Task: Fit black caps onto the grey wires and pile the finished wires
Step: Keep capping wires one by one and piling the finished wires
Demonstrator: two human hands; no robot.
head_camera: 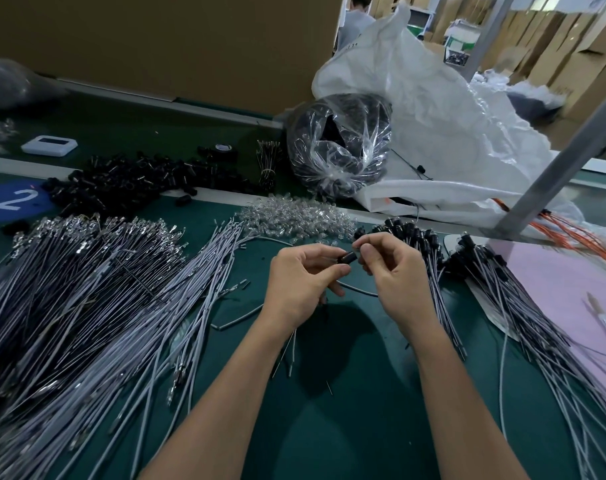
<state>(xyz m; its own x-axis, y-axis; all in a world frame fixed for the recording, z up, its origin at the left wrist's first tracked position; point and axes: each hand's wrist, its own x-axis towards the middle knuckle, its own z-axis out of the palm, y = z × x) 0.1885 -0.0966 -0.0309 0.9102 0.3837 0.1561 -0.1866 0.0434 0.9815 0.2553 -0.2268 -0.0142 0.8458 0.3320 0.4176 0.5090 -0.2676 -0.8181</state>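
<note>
Head-worn camera — forward and down, close.

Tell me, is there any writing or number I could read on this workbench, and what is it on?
"2": white numeral on the blue round sticker stuck to the green table.
Small dark print near the top of the white sack: too small and blurred to read.
White device: no text can be read on its dark screen.

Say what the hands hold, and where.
Left hand pinches the black cap by its left end; right hand pinches at its right end.
</note>
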